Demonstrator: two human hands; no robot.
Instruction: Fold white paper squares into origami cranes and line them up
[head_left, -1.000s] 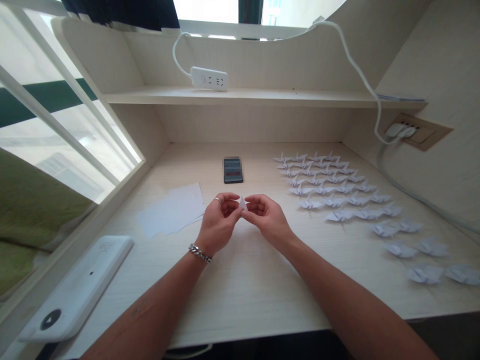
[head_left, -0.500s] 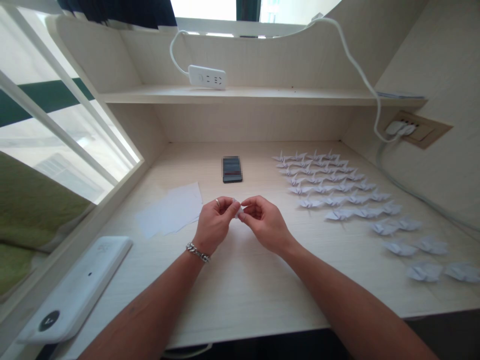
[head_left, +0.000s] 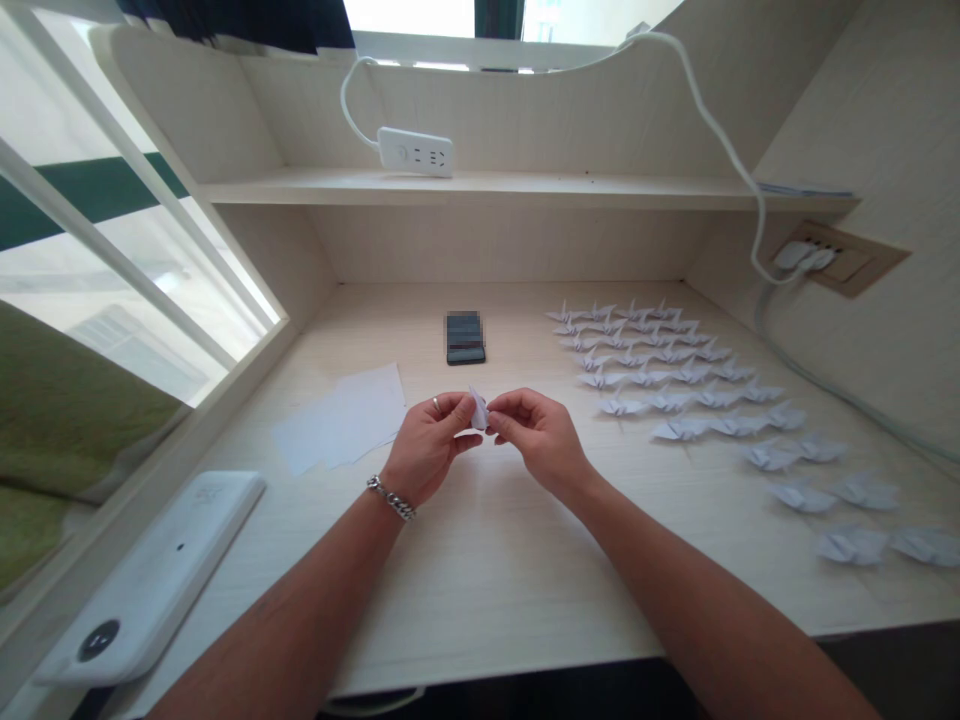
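Observation:
A small folded piece of white paper [head_left: 478, 408] is pinched between my two hands above the middle of the pale wooden desk [head_left: 480, 560]. My left hand [head_left: 427, 447], with a ring and a chain bracelet, grips its left side with curled fingers. My right hand [head_left: 541, 435] pinches its right side with thumb and fingertips. A loose stack of white paper sheets [head_left: 341, 428] lies just left of my left hand. Rows of several finished white paper cranes [head_left: 675, 372] cover the desk to the right.
A dark phone [head_left: 465, 337] lies flat behind my hands. A white flat device [head_left: 150, 580] sits at the near left edge. A white power strip [head_left: 415, 152] rests on the shelf above, its cable running to a wall socket [head_left: 814, 258] on the right.
The hands stay together at the desk's middle, turning the folded paper between the fingers. A tip of it now stands up between the thumbs. The view has shifted slightly.

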